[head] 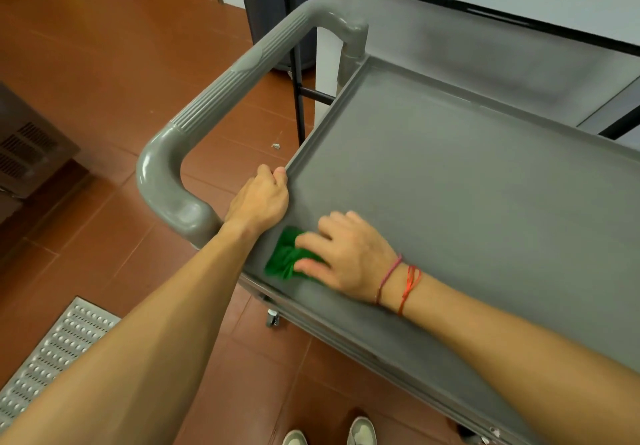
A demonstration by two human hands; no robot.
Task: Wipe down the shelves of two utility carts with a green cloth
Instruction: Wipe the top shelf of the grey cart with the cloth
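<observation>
A grey utility cart fills the right half of the head view; its top shelf (450, 181) is a shallow tray with a raised rim. A crumpled green cloth (282, 257) lies in the shelf's near-left corner. My right hand (346, 257) presses flat on the cloth, fingers fairly straight and spread over it. My left hand (261, 198) grips the shelf's left rim, fingers curled over the edge. The cart's thick grey handle (221, 98) loops out to the left of that rim.
Brown tiled floor lies to the left and below. A metal drain grate (55, 347) is at lower left, a dark vented cabinet (27, 146) at the left edge. A black-framed rack (298, 63) and grey panel stand behind the cart. One castor (273, 318) shows under the shelf.
</observation>
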